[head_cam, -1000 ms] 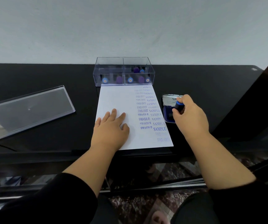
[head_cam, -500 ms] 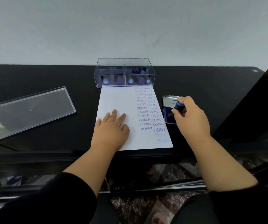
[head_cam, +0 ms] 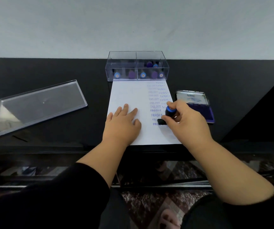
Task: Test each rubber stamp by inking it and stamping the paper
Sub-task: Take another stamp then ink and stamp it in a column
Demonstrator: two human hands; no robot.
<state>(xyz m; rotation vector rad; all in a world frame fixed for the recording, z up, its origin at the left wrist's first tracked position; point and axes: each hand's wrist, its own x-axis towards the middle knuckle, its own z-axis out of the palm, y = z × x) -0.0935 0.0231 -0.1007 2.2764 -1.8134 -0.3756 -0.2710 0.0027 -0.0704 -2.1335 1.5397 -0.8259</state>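
Observation:
A white paper sheet (head_cam: 129, 96) lies on the black table, its right side covered with blue prints reading SAMPLE, FRAGILE and others. My left hand (head_cam: 122, 124) rests flat on the sheet, fingers spread. My right hand (head_cam: 185, 120) grips a rubber stamp (head_cam: 168, 114) with a black body and blue knob, its base low over the FRAGILE column on the paper. The open ink pad (head_cam: 199, 106), blue inside with a silver lid standing up, sits right of the sheet. Whether the stamp touches the paper is unclear.
A clear plastic box (head_cam: 137, 67) with two compartments stands at the top of the sheet and holds several blue and purple stamps. Its clear lid (head_cam: 37, 106) lies to the left. The table's front edge (head_cam: 83, 150) runs just below the sheet.
My right hand has carried the stamp from the ink pad leftwards onto the paper's printed column. The left hand has stayed flat on the sheet.

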